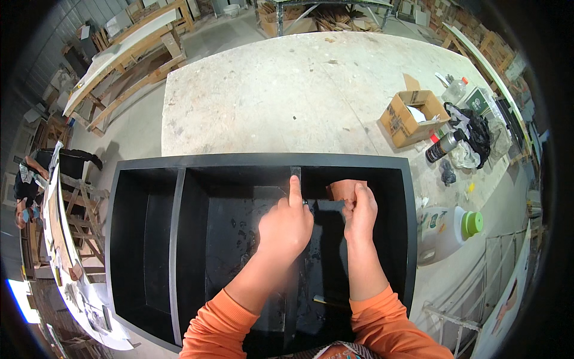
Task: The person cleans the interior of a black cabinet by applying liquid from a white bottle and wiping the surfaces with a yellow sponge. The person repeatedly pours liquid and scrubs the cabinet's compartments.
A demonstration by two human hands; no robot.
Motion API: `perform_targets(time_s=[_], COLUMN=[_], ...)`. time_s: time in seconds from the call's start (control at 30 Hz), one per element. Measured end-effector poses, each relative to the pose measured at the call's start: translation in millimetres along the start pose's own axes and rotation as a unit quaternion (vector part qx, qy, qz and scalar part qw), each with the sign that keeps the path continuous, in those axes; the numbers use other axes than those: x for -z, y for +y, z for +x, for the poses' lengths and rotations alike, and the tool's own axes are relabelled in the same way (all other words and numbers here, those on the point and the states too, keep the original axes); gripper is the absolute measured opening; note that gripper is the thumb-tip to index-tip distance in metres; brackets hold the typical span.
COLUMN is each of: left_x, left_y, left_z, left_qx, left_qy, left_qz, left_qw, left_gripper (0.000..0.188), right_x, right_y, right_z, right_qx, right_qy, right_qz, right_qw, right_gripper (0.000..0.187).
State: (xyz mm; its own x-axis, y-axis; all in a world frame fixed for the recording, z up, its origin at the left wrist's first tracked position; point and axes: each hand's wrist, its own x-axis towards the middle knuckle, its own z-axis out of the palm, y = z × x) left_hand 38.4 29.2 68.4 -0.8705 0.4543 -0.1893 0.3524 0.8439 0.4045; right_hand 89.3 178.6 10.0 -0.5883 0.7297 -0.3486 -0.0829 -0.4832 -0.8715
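A black open-fronted cabinet (263,160) with upright dividers lies on its back before me. My left hand (286,224) is over its right-hand divider (296,172); the index finger stretches out along the divider's edge while the other fingers curl under. Nothing shows in that hand, though its palm side is hidden. Above the right compartment, my right hand (361,214) pinches a reddish-brown piece of sandpaper (342,190) between thumb and fingers. Dust and marks show on the dark back panel (239,224). A thin yellowish stick (329,302) lies low in the right compartment.
Beyond the cabinet stretches a large pale worktable (251,96). At right are a cardboard box (412,119), a dark spray can (443,147), plastic bags (472,134) and a jug with a green cap (442,230). Another person (36,185) is at far left near a curved white panel.
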Motion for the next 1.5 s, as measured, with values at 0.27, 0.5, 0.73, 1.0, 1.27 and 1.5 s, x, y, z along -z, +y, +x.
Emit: perform_targets(time_s=[0.27,0.5,0.73,1.0,1.27,1.5], left_x=[3,2,-1,-12,-24,-24], left_y=[-6,-15,-19,-22,-56,-32], left_z=[13,20,25,24,51,90], left_qx=[0.001,0.003,-0.006,-0.020,0.049,0.197], left_qy=[0.041,0.041,0.047,0.096,0.099,-0.091], left_qz=[-0.046,-0.108,-0.111,-0.116,-0.343,-0.412], left_qw=[0.998,0.993,0.993,0.988,0.933,0.885], left_gripper=[0.060,0.059,0.064,0.050,0.038,0.078], right_x=[-9,-8,-7,-6,6,17], right_y=[-3,-12,-8,-8,-18,-13], right_z=[-8,-8,-9,-8,-2,0], right_qx=[0.012,0.013,0.017,0.027,-0.005,0.077], right_qy=[-0.022,-0.019,-0.008,-0.015,-0.058,-0.018], right_qz=[-0.042,-0.025,-0.016,-0.025,-0.127,-0.386], right_qw=[0.999,0.999,1.000,0.999,0.990,0.919], right_gripper=[0.013,0.012,0.019,0.014,0.024,0.054])
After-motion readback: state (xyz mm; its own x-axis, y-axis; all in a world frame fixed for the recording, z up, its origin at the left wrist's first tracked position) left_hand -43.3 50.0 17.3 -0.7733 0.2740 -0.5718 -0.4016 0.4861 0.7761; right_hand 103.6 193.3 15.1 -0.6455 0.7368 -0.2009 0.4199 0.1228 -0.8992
